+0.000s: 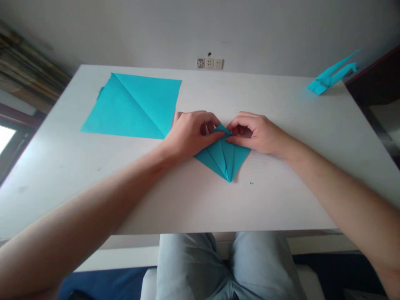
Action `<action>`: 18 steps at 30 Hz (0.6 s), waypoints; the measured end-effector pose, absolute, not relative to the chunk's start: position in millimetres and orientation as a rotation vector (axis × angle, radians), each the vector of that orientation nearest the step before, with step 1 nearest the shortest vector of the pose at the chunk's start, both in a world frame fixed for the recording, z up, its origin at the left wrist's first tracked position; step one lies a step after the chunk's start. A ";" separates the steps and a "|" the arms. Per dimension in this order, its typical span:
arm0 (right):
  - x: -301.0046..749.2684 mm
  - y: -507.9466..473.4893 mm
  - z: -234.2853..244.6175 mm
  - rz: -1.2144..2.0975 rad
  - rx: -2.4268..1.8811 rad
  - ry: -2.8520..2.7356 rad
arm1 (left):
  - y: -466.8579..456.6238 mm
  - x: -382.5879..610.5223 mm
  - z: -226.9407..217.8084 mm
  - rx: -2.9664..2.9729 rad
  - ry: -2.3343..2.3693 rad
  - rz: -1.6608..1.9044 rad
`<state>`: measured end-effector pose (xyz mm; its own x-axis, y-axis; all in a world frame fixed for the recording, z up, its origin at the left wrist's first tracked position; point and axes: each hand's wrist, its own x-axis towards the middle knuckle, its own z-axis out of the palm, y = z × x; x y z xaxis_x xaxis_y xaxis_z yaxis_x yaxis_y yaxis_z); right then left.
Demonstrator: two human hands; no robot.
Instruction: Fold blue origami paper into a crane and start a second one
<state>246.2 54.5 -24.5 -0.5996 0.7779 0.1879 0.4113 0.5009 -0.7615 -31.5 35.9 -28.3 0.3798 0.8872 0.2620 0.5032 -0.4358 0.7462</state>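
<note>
A folded blue origami paper (230, 156) lies on the white table in front of me, a diamond shape with its point towards me and creases fanning up from that point. My left hand (198, 129) pinches its upper left part, thumb on top near the far corner. From the other side my right hand (250, 131) grips the upper right edge, with the thumb on the paper and the fingers curled beneath or behind. The thumbs nearly meet by the far corner. Part of the paper's left side is hidden under my left hand.
On the white table (175, 200), a larger blue sheet (140, 104) with a diagonal crease lies at the back left. A folded blue paper figure (328, 79) stands at the far right corner. A tiny blue scrap (251, 183) is near my right hand. Wall sockets (210, 63) sit behind.
</note>
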 end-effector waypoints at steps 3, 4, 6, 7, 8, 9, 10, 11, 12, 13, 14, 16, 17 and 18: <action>244.1 54.4 -22.4 0.941 -0.972 -2.258 | 37.2 -30.6 -27.6 2.071 1.175 0.926; 244.0 54.4 -21.7 0.944 -0.974 -2.259 | 37.5 -31.6 -26.9 2.065 1.154 0.927; 244.2 54.0 -21.0 0.948 -0.975 -2.251 | 38.4 -35.8 -24.9 2.014 1.100 0.904; 244.6 53.4 -20.9 0.945 -0.970 -2.247 | 39.0 -38.5 -23.9 1.982 1.070 0.872; 245.1 52.8 -21.1 0.934 -0.963 -2.246 | 39.8 -41.4 -23.0 1.955 1.044 0.836; 245.8 52.1 -21.5 0.915 -0.951 -2.249 | 40.6 -44.2 -22.2 1.947 1.023 0.800; 246.6 51.4 -22.3 0.889 -0.939 -2.256 | 41.5 -46.7 -21.4 1.959 1.009 0.770; 247.7 50.7 -23.3 0.856 -0.928 -2.267 | 42.1 -48.6 -20.5 1.990 1.001 0.749; 249.0 50.2 -24.5 0.816 -0.911 -2.280 | 42.3 -49.9 -19.4 2.035 1.002 0.722; 250.5 49.8 -25.8 0.772 -0.888 -2.297 | 42.0 -50.6 -17.8 2.085 1.014 0.695; 252.3 49.6 -27.0 0.726 -0.854 -2.313 | 41.2 -50.8 -16.0 2.135 1.035 0.666; 256.2 49.2 -28.9 0.640 -0.774 -2.344 | 38.5 -50.3 -11.8 2.237 1.077 0.607; 258.2 49.0 -29.3 0.602 -0.738 -2.357 | 36.8 -50.0 -9.9 2.287 1.087 0.591; 260.0 48.8 -29.3 0.575 -0.717 -2.368 | 35.3 -49.6 -8.5 2.330 1.090 0.588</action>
